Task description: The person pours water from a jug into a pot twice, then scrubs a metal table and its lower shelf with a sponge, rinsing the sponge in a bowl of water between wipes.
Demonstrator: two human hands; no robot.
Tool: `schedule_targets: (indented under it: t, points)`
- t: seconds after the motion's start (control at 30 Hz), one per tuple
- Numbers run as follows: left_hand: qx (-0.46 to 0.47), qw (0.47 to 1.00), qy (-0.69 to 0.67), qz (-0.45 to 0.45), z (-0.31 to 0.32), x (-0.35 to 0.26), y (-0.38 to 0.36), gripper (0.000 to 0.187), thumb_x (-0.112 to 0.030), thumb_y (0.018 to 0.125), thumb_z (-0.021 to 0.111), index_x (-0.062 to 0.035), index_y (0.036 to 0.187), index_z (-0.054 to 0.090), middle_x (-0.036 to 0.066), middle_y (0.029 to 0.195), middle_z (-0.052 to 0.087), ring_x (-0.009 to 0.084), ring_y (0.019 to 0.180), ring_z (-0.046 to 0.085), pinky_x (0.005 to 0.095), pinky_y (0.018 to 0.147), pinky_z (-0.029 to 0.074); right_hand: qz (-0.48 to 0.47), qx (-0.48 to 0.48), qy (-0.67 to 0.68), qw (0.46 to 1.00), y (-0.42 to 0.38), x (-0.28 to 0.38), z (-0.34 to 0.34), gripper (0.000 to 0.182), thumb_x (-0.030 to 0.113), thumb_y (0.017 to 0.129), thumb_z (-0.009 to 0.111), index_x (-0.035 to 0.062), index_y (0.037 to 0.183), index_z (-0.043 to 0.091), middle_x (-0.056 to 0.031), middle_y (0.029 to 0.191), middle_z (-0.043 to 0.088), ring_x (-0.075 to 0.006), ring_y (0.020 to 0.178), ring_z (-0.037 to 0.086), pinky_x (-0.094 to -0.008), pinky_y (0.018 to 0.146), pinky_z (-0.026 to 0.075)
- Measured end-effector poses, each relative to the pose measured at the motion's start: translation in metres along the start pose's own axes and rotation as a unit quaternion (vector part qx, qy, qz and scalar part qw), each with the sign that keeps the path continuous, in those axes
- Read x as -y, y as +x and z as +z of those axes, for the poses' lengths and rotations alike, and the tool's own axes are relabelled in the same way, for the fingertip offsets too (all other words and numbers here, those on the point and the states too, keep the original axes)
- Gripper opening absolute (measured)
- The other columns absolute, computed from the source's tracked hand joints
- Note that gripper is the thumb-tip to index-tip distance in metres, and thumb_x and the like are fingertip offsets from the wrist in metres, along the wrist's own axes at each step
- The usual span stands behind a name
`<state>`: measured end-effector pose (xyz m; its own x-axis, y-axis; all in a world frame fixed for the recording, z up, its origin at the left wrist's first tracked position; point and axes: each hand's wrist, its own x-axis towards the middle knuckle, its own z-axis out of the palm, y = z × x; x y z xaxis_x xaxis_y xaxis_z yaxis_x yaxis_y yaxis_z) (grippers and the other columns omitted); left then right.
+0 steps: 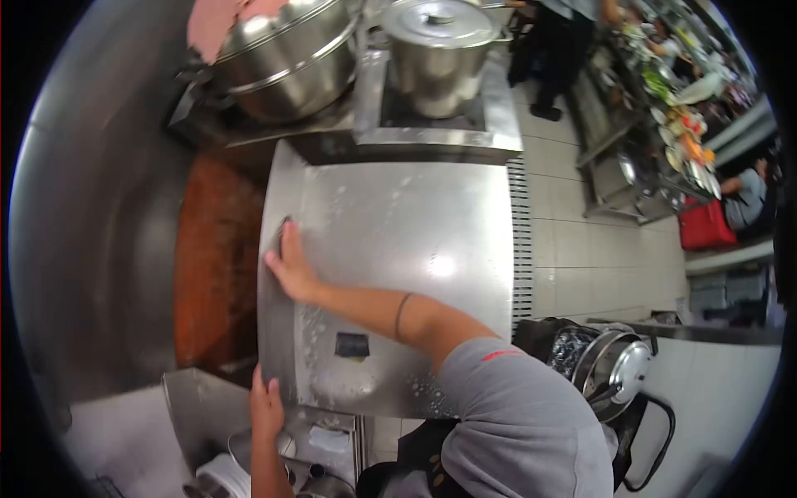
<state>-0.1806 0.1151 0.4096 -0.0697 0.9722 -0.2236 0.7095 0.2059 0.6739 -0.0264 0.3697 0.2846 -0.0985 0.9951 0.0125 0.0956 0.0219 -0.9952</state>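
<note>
A stainless steel worktable (398,241) with a raised back edge fills the middle of the view, its surface wet with drops and foam. My right hand (290,270) presses on the raised edge, fingers stretched along it and thumb apart. Something dark shows beside and under its fingertips; I cannot make out what it is. Lower down, my left hand (266,407) grips the near end of the same edge, with the fingers partly hidden. A dark square pad (352,345) lies on the tabletop, right of my left hand.
A lidded pot (440,62) and a large steel vessel (290,70) stand on the stove beyond. Brown floor (217,257) shows in the gap at left. Pans (614,369) sit at right. Other people work near a food-laden counter (656,100) at upper right.
</note>
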Motion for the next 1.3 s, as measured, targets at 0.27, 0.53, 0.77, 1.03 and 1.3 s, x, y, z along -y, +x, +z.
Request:
schedule_targets:
  t: [0.27,0.53,0.77,1.03,1.3]
  points:
    - [-0.023,0.997,0.071,0.006,0.002,-0.001,0.005,0.05,-0.016,0.103,0.052,0.0055,0.147,0.042,0.031,0.119,0.067,0.0458,0.107,0.067,0.0459,0.093,0.051,-0.029,-0.014,-0.232,0.972,0.059,0.002,-0.044,0.087,0.058,0.105,0.033,-0.0142,0.154,0.026,-0.0309,0.161,0.031,-0.0416,0.155,0.019,-0.0504,0.127,0.01]
    - [-0.034,0.997,0.058,0.045,0.002,-0.006,0.003,0.046,-0.013,0.103,0.052,0.0014,0.146,0.045,0.03,0.114,0.068,0.0478,0.106,0.067,0.0495,0.09,0.052,-0.157,0.232,-0.506,0.816,-0.103,-0.013,-0.03,0.076,0.036,0.101,0.042,-0.0141,0.155,0.023,-0.0318,0.164,0.022,-0.0444,0.155,0.016,-0.0529,0.127,0.011]
    - [-0.023,0.996,0.084,-0.004,-0.001,-0.007,0.003,0.046,-0.014,0.102,0.054,-0.0006,0.146,0.046,0.03,0.113,0.069,0.0487,0.105,0.067,0.0493,0.09,0.052,-0.109,0.06,-0.566,0.815,0.09,-0.029,-0.07,0.079,0.04,0.097,0.047,-0.0107,0.155,0.029,-0.0273,0.164,0.028,-0.0403,0.156,0.018,-0.0498,0.128,0.009]
    - [-0.039,0.998,0.044,0.022,0.004,-0.006,0.004,0.046,-0.015,0.102,0.055,0.002,0.144,0.047,0.031,0.113,0.068,0.0492,0.105,0.066,0.0472,0.089,0.053,-0.085,-0.004,-0.53,0.844,0.049,-0.02,-0.185,0.097,0.069,0.094,0.049,-0.0001,0.159,0.028,-0.0249,0.166,0.023,-0.037,0.157,0.014,-0.0508,0.127,0.008]
    - [-0.036,0.997,0.068,0.021,0.003,-0.004,0.005,0.046,-0.015,0.102,0.054,0.0008,0.145,0.047,0.032,0.116,0.067,0.0504,0.109,0.064,0.0501,0.091,0.052,0.035,-0.11,-0.65,0.751,-0.035,-0.041,-0.38,0.104,0.071,0.094,0.049,-0.0109,0.155,0.028,-0.0319,0.163,0.024,-0.0422,0.156,0.015,-0.05,0.127,0.008]
